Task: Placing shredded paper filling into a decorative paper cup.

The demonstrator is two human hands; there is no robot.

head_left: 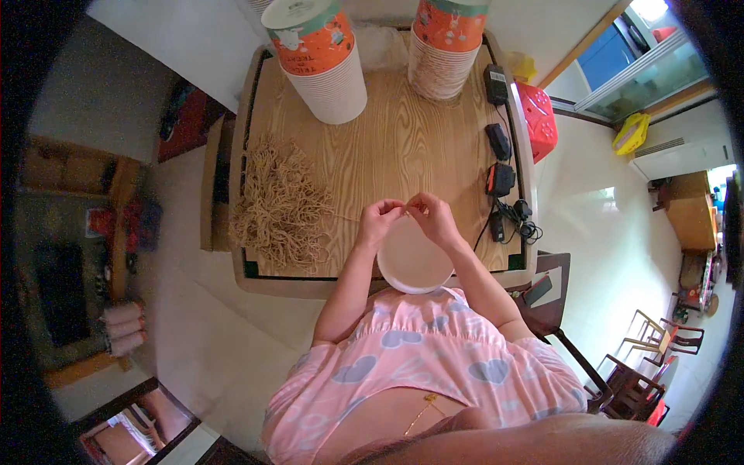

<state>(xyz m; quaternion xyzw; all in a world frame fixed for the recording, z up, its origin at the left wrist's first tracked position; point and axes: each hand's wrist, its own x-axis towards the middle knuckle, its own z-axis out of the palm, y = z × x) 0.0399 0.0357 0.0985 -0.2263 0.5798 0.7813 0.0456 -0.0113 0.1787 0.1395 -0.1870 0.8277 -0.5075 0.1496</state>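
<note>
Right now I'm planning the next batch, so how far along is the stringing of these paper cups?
Done: two tall stacks of cups stand at the table's far edge, though whether they are strung cannot be told. In hand: the left hand and right hand pinch a string above one white cup. Left: a big heap of strings remains.

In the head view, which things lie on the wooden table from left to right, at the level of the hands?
Tangled pile of tan strings → left hand → right hand → black rectangular charger with cables.

White paper bowl (415,260) upright at table's near edge (thin tan string (411,208) pinched above)
</note>
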